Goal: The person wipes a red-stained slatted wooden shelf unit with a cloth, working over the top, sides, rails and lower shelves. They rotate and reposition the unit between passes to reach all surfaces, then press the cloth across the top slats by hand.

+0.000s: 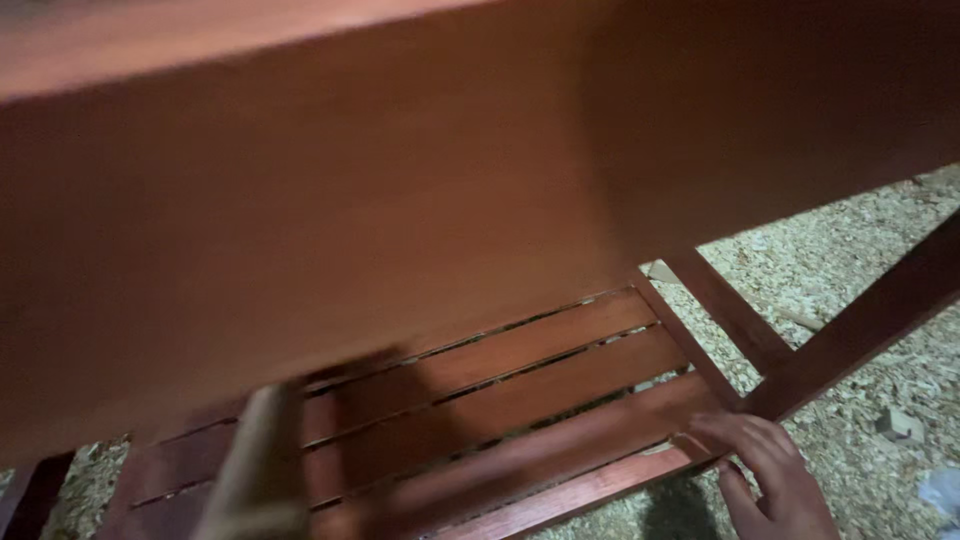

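Observation:
A red-brown wooden piece of furniture fills the view, with a broad blurred panel (400, 180) across the top. Below it lies a slatted shelf (500, 400) of several stained boards. My right hand (780, 480) is at the shelf's near right corner, fingers laid over the front slat and thumb tucked under its edge. A pale, blurred stick-like object (260, 465) rises at the bottom left, close to the camera. What holds it is out of sight. My left hand does not show.
Two stained legs or braces (860, 320) run diagonally at the right. The floor (850, 240) is covered in pale wood shavings, with a small wood offcut (900, 423) and a white scrap (940, 490) at the lower right.

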Demonstrator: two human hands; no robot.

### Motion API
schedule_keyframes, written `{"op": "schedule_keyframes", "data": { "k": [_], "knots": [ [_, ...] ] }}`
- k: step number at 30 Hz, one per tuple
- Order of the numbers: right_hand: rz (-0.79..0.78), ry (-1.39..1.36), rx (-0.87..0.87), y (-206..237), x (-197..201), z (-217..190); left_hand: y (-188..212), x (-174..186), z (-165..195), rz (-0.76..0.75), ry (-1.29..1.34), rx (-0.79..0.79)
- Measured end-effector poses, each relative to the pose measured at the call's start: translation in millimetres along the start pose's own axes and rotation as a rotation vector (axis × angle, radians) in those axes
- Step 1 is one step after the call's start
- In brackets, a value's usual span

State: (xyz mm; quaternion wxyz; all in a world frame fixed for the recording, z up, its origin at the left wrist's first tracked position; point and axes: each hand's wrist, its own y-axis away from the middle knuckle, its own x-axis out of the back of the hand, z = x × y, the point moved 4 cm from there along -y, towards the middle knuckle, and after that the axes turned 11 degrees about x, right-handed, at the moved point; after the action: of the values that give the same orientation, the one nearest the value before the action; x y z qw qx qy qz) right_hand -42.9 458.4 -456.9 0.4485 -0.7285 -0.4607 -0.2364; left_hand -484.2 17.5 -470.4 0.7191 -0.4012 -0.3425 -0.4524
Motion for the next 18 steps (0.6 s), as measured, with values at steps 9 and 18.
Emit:
{"op": "schedule_keyframes", "data": {
  "k": [9, 18],
  "knots": [
    [0.008, -0.005, 0.162, 21, 16, 1, 171, -61, 351, -0.25, 0.176, -0.583],
    [0.012, 0.017, 0.047, 35, 26, 9, 183, -58, 292, -0.263, 0.161, -0.583]
  ]
}}
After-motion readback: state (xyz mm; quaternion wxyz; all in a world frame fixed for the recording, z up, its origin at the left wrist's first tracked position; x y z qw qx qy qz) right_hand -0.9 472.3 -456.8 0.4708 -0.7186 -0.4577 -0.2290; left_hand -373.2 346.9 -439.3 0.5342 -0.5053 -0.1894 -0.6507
